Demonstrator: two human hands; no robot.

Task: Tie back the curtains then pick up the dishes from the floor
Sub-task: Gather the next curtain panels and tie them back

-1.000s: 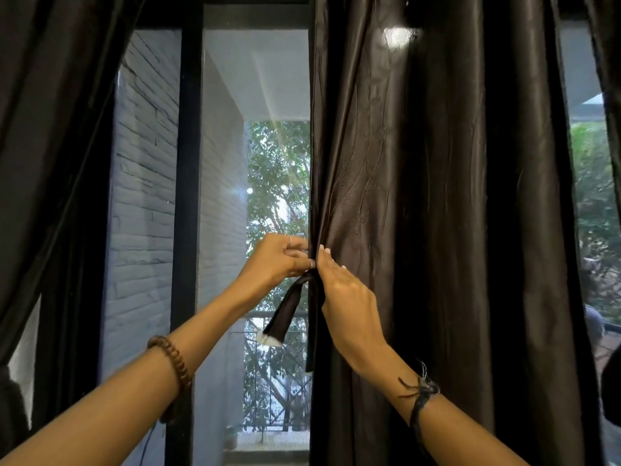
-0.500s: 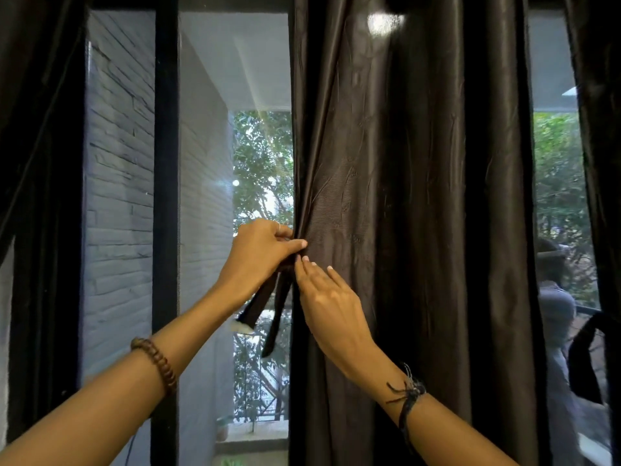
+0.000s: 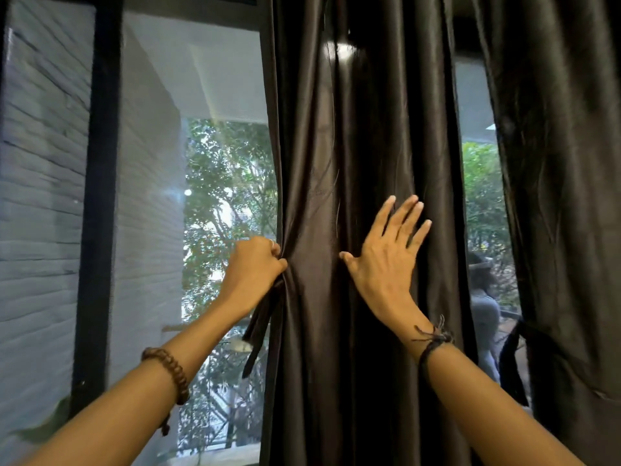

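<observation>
1. Presently: left hand (image 3: 253, 264) clenched on curtain (image 3: 363, 230) edge and tie strap (image 3: 258, 327), at window (image 3: 188, 196) side.
2. Right hand (image 3: 386, 260) spread flat, fingers straight, pressed on folds.
3. Advised: gather folds tight, pass strap round, knot snug.
4. Dishes: out of view.
5. Legible writing, brands: none noted.

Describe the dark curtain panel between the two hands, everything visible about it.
The dark curtain is a glossy, satin-like brown-black panel hanging in deep vertical folds before the window. The left hand grips its left edge, bunching the cloth there, with the tie strap dangling below the fist. The right hand lies open against its front, fingers spread. A light glare shows near its top. Its bottom is out of view.
</observation>
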